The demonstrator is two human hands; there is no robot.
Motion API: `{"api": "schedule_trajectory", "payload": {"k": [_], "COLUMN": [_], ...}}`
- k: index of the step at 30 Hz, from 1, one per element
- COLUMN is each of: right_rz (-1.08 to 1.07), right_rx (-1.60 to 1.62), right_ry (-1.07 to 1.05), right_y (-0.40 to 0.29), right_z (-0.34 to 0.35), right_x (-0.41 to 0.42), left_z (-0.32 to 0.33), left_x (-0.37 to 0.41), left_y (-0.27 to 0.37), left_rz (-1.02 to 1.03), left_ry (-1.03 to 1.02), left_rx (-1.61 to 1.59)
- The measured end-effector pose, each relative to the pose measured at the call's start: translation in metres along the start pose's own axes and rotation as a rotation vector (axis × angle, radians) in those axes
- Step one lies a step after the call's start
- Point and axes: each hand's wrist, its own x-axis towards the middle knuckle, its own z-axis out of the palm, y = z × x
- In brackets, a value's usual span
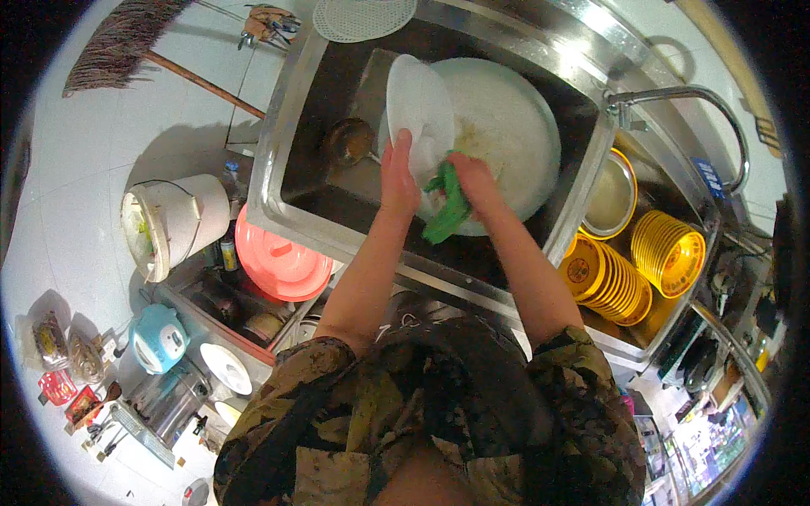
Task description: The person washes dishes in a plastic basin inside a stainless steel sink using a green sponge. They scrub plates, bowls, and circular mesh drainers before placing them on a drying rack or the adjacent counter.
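My left hand grips a white bowl, tilted on its side over a stainless steel sink basin. My right hand holds a bunched green cloth just right of the bowl's lower edge. Below both hands a large round pale basin lies in the sink, with brownish bits on its inner surface. Left of the bowl, a metal ladle rests in the sink, part of its handle hidden. My left fingertips show against the bowl; the thumb is hard to make out.
Stacked yellow bowls and yellow plates fill the right-hand sink, beneath a curved faucet. A white perforated basket sits at the sink's far edge. Left of the sink are a white bucket, a pink lid and a broom.
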Motion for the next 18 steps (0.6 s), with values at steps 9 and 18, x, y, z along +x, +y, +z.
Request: {"api": "schedule_trajectory", "payload": {"k": [9, 18], "right_rz": [-0.918, -0.665], "right_rx": [-1.355, -0.431], "right_ry": [0.507, 0.278], "right_y": [0.098, 0.040], "right_z": [0.001, -0.030], "right_x": [0.038, -0.001], "left_z": [-0.026, -0.020], "left_x": [0.003, 0.007], "left_y": [0.019, 0.011], "left_rz": [-0.357, -0.411], "left_ry": [-0.076, -0.157], "left_rx": [-0.442, -0.543]}}
